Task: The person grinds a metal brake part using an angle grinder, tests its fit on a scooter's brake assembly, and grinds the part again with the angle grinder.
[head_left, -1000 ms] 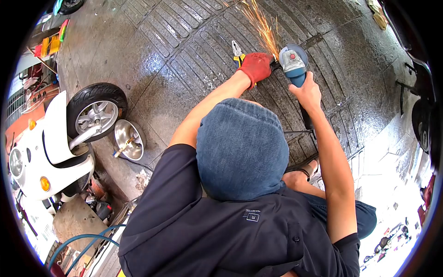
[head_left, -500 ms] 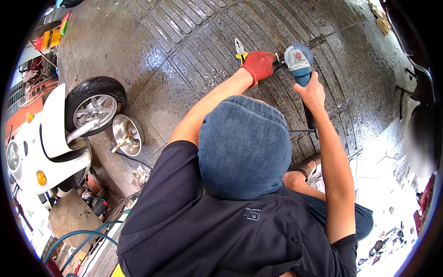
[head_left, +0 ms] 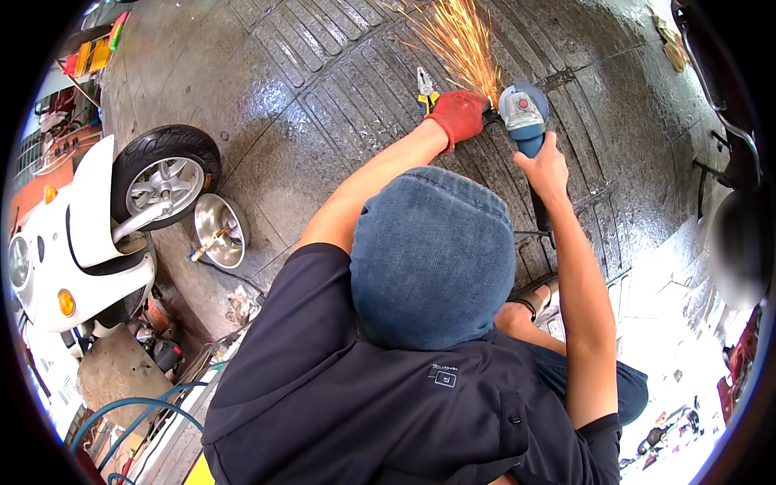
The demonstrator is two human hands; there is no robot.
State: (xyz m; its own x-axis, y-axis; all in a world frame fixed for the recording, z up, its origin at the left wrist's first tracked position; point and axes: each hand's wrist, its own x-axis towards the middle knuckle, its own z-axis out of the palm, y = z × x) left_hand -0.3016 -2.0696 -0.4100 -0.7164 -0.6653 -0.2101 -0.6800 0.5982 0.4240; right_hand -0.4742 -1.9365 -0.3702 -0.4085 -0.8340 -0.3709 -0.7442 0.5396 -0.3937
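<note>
My left hand point(head_left: 458, 119), in a red work glove, is closed on a small dark piece point(head_left: 490, 113) whose kind I cannot make out. Bare and wrapped round the body of an angle grinder point(head_left: 530, 133), my right hand point(head_left: 546, 171) keeps the tool's disc point(head_left: 539, 95) against or very close to that piece. Orange sparks point(head_left: 465, 48) spray forward and left from there. Pliers point(head_left: 424, 84) with yellow handles lie on the floor just left of the glove, their handle ends hidden behind it.
A white scooter point(head_left: 93, 234) with its front wheel point(head_left: 166, 186) is at the left. Beside the wheel sits a metal bowl point(head_left: 232, 252) with a brush-like tool point(head_left: 208, 244) in it. Wet ribbed tiles point(head_left: 323, 113) cover the floor. Blue hoses point(head_left: 137, 402) curve at lower left.
Sparks have appeared at the grinder's disc; none flew before. The gloved hand has shifted slightly right, nearer the disc. My right hand keeps its grip on the grinder.
</note>
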